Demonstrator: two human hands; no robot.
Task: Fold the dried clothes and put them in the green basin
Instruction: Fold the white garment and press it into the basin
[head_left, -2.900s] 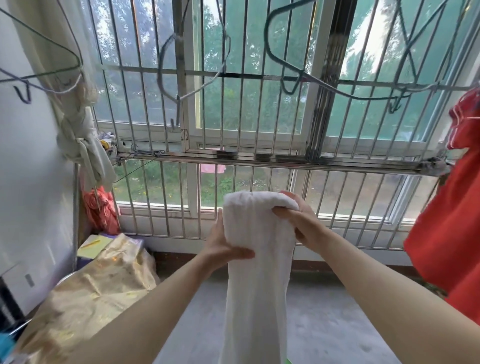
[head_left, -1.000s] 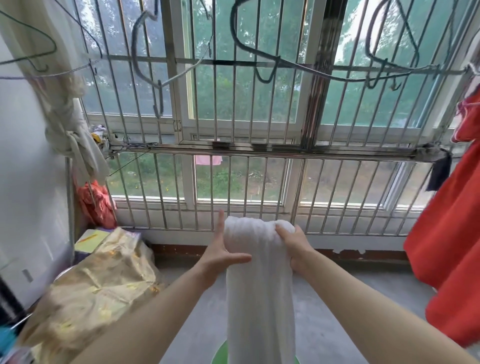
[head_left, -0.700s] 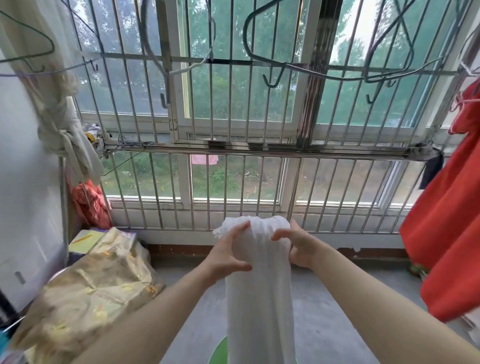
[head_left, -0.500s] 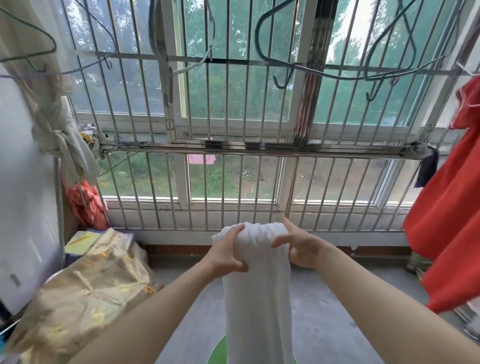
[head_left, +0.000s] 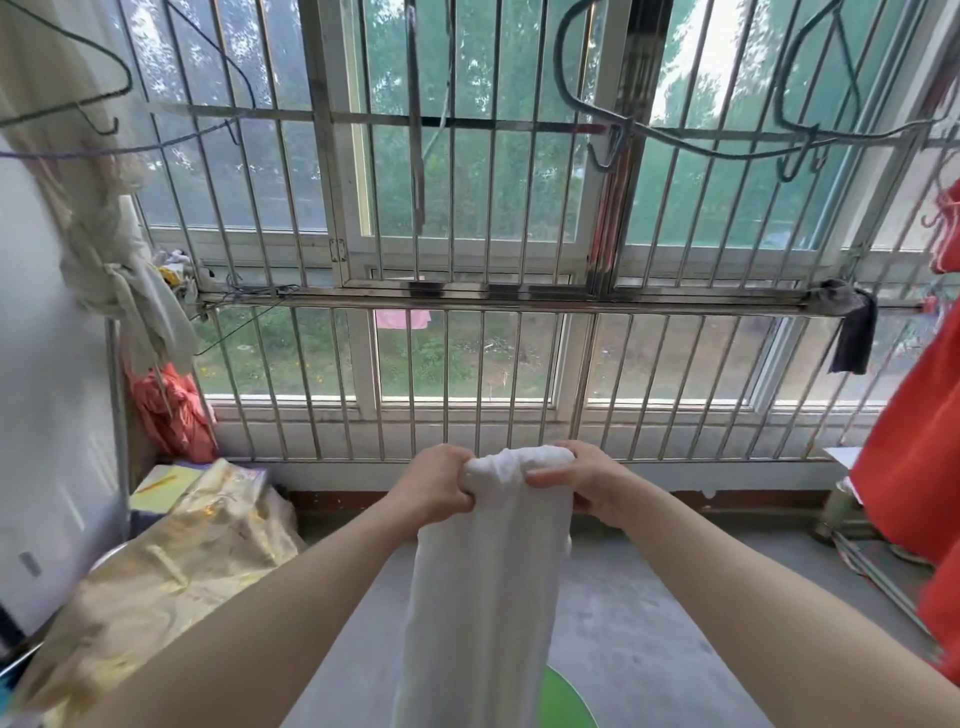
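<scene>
A white cloth (head_left: 488, 587) hangs doubled lengthwise in front of me, its bunched top edge at chest height. My left hand (head_left: 434, 486) grips the top left of that edge with curled fingers. My right hand (head_left: 587, 486) grips the top right, thumb on the front. A sliver of the green basin (head_left: 563, 701) shows on the floor beneath the cloth, mostly hidden by it.
A red garment (head_left: 914, 457) hangs at the right. Empty wire hangers (head_left: 675, 130) dangle from a line overhead. A gold-patterned bundle (head_left: 171, 561) lies at the left by the wall. Barred windows stand ahead. A dark rag (head_left: 852, 338) hangs from the rail.
Both hands have lowered with the cloth and closed tighter on its top edge. My left hand went from flat against the side to gripping the bunched top.
</scene>
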